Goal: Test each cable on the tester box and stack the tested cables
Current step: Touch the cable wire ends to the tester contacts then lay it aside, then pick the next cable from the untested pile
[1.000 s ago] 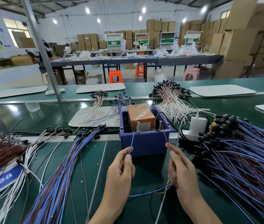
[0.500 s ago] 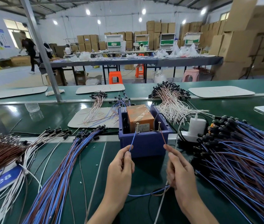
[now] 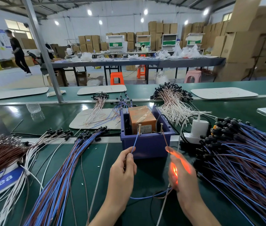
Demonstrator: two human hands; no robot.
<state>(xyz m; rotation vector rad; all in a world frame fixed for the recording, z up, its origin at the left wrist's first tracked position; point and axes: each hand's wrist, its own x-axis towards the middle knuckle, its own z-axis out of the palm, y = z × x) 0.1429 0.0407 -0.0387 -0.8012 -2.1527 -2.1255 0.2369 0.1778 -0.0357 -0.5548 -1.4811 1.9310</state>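
My left grip (image 3: 122,170) pinches blue lead (image 3: 135,141), right grip (image 3: 182,173) brown lead (image 3: 164,139); either may slip off tester box (image 3: 145,147).

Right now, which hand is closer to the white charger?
Right. The right hand is in front of the white charger, slightly left; the left hand is farther left, before the purple box.

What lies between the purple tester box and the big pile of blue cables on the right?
A white power strip with a white charger plugged into it, seen in the head view.
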